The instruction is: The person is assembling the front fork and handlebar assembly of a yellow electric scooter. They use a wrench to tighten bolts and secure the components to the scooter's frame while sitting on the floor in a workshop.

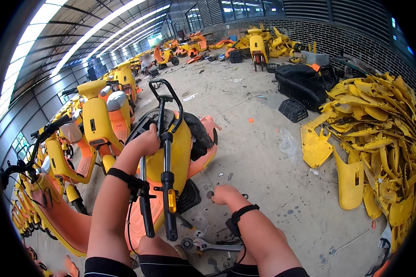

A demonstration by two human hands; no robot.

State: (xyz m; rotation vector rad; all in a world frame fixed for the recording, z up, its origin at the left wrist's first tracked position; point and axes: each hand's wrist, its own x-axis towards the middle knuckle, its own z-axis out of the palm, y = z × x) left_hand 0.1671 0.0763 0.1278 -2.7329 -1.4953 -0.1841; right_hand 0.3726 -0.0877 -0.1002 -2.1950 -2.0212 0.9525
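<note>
No text, label, number or sign can be read.

Left fingers (153, 134) around black fork (167, 157)
</note>
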